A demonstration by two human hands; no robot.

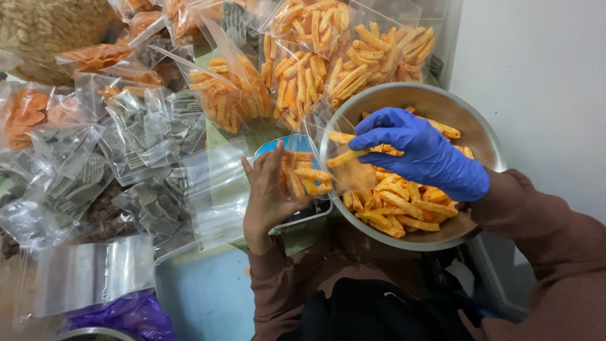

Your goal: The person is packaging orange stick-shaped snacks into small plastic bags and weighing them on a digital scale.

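Observation:
My bare left hand [268, 192] holds a small clear plastic bag [315, 161] open, with a few orange snack sticks inside it, above a blue-topped scale [297, 211]. My right hand [420, 151], in a blue glove, pinches several orange snack sticks [347, 155] at the mouth of that bag. Below it sits a round metal bowl [435, 98] partly filled with the same orange sticks [398, 205].
Filled clear bags of orange sticks [315, 57] lie beyond the bowl. Bags of grey-green ridged chips [148, 132] and orange round crisps [25, 110] cover the left. A stack of empty clear bags [218, 189] lies beside the scale. A white wall [543, 82] stands at right.

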